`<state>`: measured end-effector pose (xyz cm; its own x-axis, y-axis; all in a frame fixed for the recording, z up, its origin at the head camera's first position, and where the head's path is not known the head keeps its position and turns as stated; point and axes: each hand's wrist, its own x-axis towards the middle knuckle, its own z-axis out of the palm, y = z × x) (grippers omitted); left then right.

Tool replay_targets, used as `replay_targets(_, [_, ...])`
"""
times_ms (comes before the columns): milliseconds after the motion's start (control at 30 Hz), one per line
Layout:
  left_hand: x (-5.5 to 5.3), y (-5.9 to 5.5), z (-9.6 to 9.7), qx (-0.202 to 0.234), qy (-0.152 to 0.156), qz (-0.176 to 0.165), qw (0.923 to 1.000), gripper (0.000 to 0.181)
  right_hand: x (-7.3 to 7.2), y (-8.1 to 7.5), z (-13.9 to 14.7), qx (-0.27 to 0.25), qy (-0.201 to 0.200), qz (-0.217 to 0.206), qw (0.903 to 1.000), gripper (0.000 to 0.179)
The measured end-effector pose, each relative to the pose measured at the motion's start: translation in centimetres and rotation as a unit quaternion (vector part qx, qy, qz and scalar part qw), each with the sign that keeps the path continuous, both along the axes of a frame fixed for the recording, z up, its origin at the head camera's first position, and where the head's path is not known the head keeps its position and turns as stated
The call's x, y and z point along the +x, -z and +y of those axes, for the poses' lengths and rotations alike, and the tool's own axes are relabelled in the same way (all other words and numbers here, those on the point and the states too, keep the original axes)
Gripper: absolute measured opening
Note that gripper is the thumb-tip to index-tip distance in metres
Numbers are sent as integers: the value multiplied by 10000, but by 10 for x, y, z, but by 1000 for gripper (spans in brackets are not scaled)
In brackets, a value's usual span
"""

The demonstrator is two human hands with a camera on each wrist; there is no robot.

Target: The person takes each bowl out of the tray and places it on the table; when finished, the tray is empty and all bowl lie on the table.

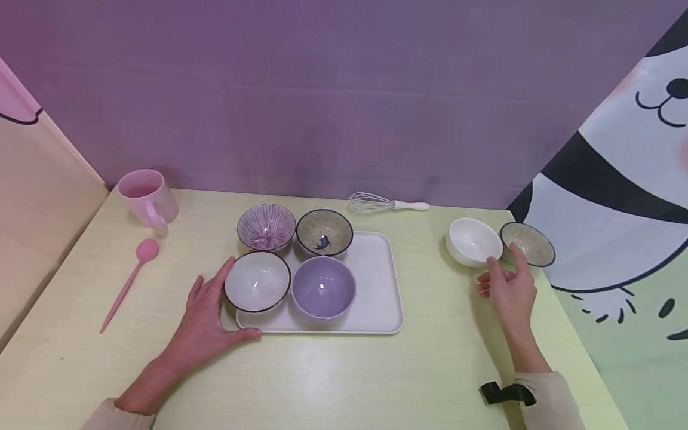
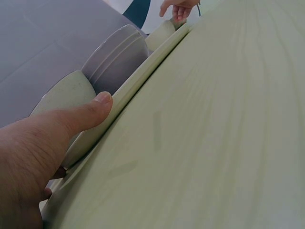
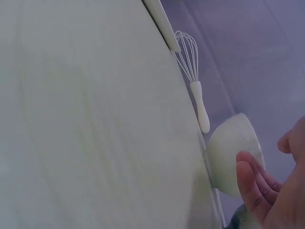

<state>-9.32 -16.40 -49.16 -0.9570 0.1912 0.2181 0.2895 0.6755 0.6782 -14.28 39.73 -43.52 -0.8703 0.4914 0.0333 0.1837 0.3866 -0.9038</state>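
Note:
My left hand spreads along the left side of a white bowl with a brown rim, its fingertips right at the rim and its thumb by the front edge of a white tray. Beside that bowl on the tray stands a purple bowl. Behind them are a purple-striped bowl and a speckled bowl with a dark bird motif. At the far right, my right hand reaches to a plain white bowl and a speckled, dark-rimmed bowl, one finger overlapping each.
A white-handled whisk lies behind the tray, near the purple backdrop. On the left are a pink mug and a long pink spoon. A black strap hangs at the right sleeve. Printed cloth walls border the table.

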Motion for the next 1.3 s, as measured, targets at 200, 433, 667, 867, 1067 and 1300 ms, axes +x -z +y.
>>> replay_targets(200, [0,1,-1,8,16,25,10000,145,9,-5,-11,181,-175,190,9995,68])
replay_targets(433, [0,0,0,35,-7,-10,10000,145,20,-9,-25,381,-339,405,9979,61])
replay_targets(667, [1,0,0,15,-5,-69,10000,146,33,-12,-43,616,-498,674,9946,54])
replay_targets(867, [0,1,-1,0,10,-69,10000,146,39,-12,-58,628,-762,772,9921,48])
replay_targets(1067, [-1,3,-1,-12,14,20,10000,146,41,-11,-72,601,-970,815,9901,44])
replay_targets(1300, [-1,2,0,-10,14,106,9999,145,45,-12,-88,552,-1179,888,9875,43])
